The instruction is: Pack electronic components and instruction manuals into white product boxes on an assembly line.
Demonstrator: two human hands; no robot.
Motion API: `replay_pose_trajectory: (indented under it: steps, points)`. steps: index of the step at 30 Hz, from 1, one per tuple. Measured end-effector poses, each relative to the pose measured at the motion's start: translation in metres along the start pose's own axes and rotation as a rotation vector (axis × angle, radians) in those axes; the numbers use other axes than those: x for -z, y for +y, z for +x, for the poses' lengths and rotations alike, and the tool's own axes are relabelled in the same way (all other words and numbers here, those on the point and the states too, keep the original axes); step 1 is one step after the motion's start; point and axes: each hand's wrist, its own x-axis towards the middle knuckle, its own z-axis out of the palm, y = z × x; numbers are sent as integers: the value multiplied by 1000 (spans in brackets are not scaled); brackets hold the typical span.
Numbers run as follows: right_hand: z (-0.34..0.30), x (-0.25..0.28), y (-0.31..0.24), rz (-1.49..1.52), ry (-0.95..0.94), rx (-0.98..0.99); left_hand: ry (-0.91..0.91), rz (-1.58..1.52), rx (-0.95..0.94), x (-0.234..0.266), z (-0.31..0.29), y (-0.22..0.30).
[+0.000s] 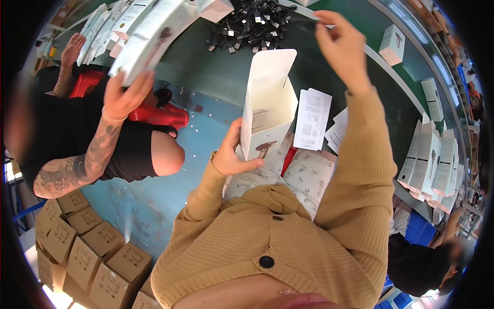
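Observation:
My left hand [231, 152] grips a tall white carton [269, 144] by its lower side, above my lap. The carton's top is open, its long flap standing up, and a dark device is pictured on the front. Inside it shows a printed patch; whether that is a loose sheet I cannot tell. My right hand [340, 44] is raised over the green table, fingers curled and thumb drawn in, to the right of a heap of black cables [254, 26]. Anything between its fingertips is too small to make out. Printed leaflets [312, 118] lie on the table right of the carton.
To my left a seated co-worker holds a white carton [149, 41]. More white cartons [429, 157] stand at the right, and a single one [392, 45] lies farther back. Brown cardboard boxes [85, 260] are stacked on the floor at lower left, near a red stool [162, 116].

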Motion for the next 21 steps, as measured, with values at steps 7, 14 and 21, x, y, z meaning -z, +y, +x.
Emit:
replay_pose_trajectory:
  steps: [7,14,21]
  points:
    - [-51,114,-99,-141,-256,591,-38,139,13,-10,5,-4]
    - [-94,121,-97,-2,-267,565,-68,17,112,-39,14,2]
    - [-189,115,-91,45,-113,-72,-98,-32,238,-139,37,54]
